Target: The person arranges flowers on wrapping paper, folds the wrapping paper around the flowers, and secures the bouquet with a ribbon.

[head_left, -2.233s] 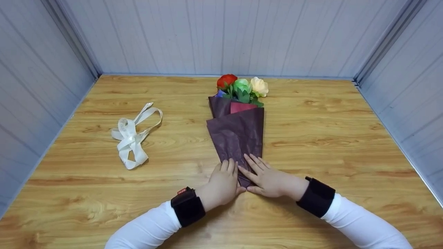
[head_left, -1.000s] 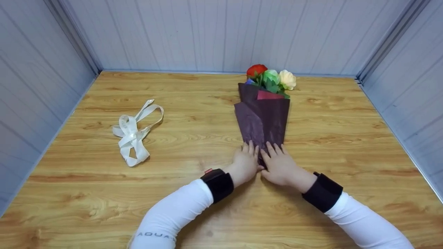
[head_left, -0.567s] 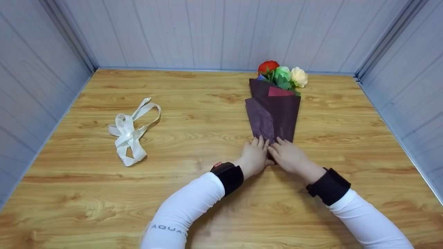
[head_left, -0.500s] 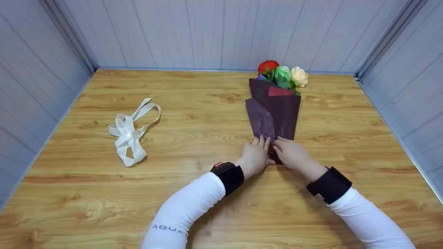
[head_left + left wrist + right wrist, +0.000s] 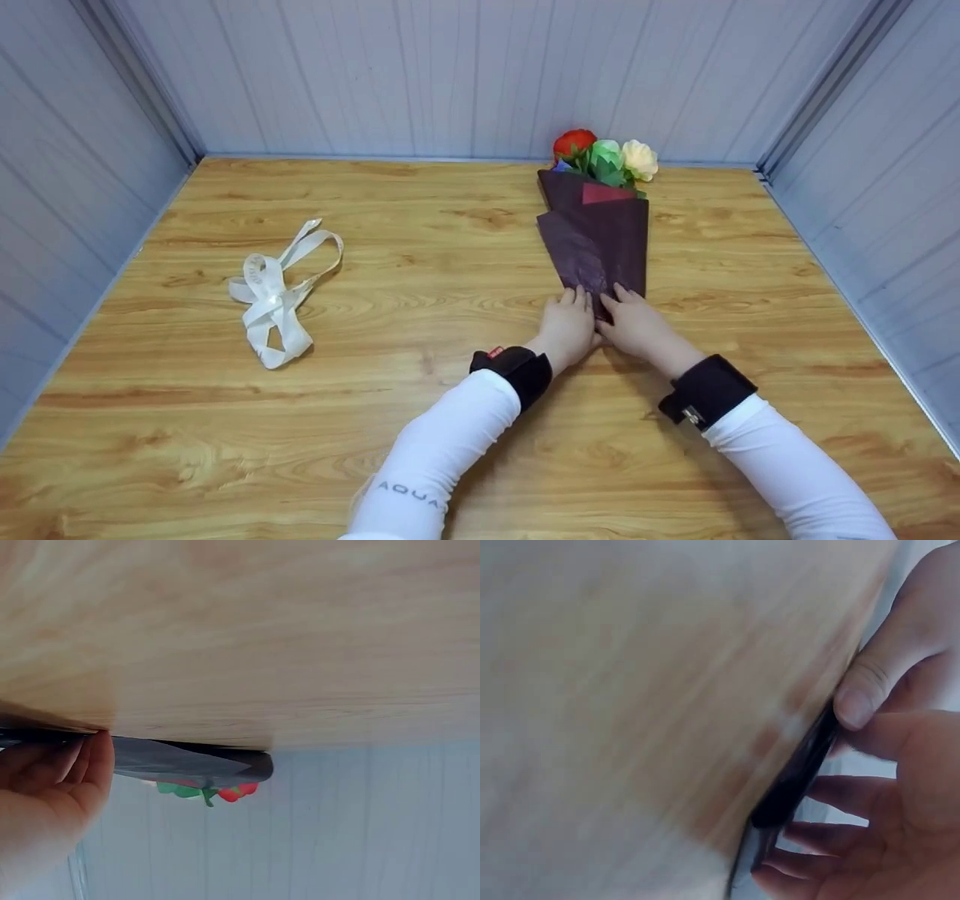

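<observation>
A bouquet (image 5: 611, 232) in dark purple wrapping paper lies on the table, its flower heads toward the back wall: a red flower (image 5: 574, 145), a green flower (image 5: 606, 155) and a cream flower (image 5: 640, 160). My left hand (image 5: 568, 327) grips the left side of its narrow lower end; in the left wrist view, bent fingers (image 5: 86, 757) meet the paper's edge. From the right, my right hand (image 5: 640, 328) holds the same end, its fingers along the paper in the right wrist view. Both thumbs are close together at the tip. The stems are hidden in the paper.
A white ribbon (image 5: 274, 301) with a bow lies loosely looped on the left of the wooden table (image 5: 420, 420). A panelled back wall (image 5: 375, 75) stands just behind the flowers, and side walls flank the table.
Over these two seconds the bouquet has slid right and toward the back wall with both hands. Their fingers, spread flat on the paper at first, have drawn in around its lower end.
</observation>
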Action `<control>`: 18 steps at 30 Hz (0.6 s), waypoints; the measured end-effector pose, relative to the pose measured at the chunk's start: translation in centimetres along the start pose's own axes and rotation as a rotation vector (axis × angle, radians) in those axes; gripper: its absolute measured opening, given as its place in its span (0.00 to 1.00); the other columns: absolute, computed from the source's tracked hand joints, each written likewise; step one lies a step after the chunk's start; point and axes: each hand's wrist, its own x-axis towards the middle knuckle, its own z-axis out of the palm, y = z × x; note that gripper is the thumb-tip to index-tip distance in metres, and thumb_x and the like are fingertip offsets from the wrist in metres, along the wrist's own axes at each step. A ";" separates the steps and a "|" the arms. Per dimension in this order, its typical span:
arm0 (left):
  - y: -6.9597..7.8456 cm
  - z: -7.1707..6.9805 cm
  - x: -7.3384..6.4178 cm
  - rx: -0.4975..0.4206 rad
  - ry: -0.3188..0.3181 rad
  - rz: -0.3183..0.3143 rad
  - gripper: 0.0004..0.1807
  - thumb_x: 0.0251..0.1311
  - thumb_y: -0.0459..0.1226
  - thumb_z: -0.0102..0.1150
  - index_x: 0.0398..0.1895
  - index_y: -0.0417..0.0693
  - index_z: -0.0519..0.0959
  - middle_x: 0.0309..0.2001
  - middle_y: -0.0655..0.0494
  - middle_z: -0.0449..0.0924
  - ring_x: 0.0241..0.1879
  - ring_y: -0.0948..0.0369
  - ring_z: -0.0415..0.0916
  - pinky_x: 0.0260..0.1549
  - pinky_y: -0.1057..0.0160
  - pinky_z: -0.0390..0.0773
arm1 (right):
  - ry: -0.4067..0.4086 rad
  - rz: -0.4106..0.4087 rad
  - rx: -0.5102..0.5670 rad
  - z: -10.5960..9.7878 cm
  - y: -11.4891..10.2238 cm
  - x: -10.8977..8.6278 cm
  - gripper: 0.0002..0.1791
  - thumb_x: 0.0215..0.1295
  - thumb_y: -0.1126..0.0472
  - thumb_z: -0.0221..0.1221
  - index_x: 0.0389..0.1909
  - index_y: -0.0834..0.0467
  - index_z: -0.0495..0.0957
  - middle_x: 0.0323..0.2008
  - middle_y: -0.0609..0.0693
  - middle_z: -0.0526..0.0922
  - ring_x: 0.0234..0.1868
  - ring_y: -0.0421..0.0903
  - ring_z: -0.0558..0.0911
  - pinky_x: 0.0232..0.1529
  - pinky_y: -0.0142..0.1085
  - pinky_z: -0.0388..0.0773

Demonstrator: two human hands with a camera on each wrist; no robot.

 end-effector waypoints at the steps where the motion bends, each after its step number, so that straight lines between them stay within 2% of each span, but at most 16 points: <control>1: 0.0 0.0 0.1 -0.007 -0.013 0.001 0.42 0.62 0.65 0.39 0.70 0.46 0.61 0.70 0.55 0.61 0.68 0.58 0.60 0.56 0.59 0.68 | -0.016 -0.001 -0.008 0.0 0.1 0.1 0.31 0.70 0.55 0.48 0.65 0.73 0.60 0.66 0.76 0.54 0.68 0.70 0.55 0.67 0.56 0.54; 5: -0.3 -0.3 -0.1 -0.033 -0.065 0.001 0.44 0.62 0.66 0.36 0.72 0.47 0.57 0.72 0.55 0.57 0.70 0.58 0.56 0.59 0.58 0.66 | -0.054 -0.032 -0.067 -0.1 0.2 0.2 0.32 0.71 0.55 0.47 0.65 0.75 0.58 0.66 0.77 0.54 0.69 0.70 0.53 0.69 0.55 0.51; 9: -0.5 -0.4 -0.6 -0.062 -0.100 0.000 0.43 0.64 0.65 0.32 0.74 0.49 0.52 0.74 0.54 0.53 0.71 0.56 0.54 0.62 0.56 0.63 | -0.040 -0.042 -0.122 -0.4 0.4 0.3 0.29 0.71 0.60 0.46 0.63 0.78 0.59 0.64 0.78 0.57 0.68 0.69 0.55 0.69 0.55 0.51; 12: -0.6 -0.3 -0.8 -0.077 -0.104 -0.003 0.41 0.66 0.63 0.32 0.74 0.50 0.51 0.74 0.54 0.51 0.71 0.55 0.53 0.64 0.55 0.61 | -0.021 -0.010 -0.117 -0.5 0.8 0.4 0.28 0.70 0.62 0.44 0.63 0.79 0.58 0.64 0.78 0.56 0.68 0.70 0.55 0.68 0.56 0.52; 18: -0.6 -0.3 -1.2 -0.056 -0.130 -0.002 0.38 0.68 0.62 0.30 0.74 0.52 0.52 0.75 0.55 0.50 0.72 0.56 0.51 0.65 0.54 0.59 | -0.007 0.065 -0.028 -0.4 1.6 0.8 0.29 0.70 0.62 0.43 0.65 0.77 0.56 0.66 0.78 0.51 0.67 0.74 0.53 0.69 0.56 0.50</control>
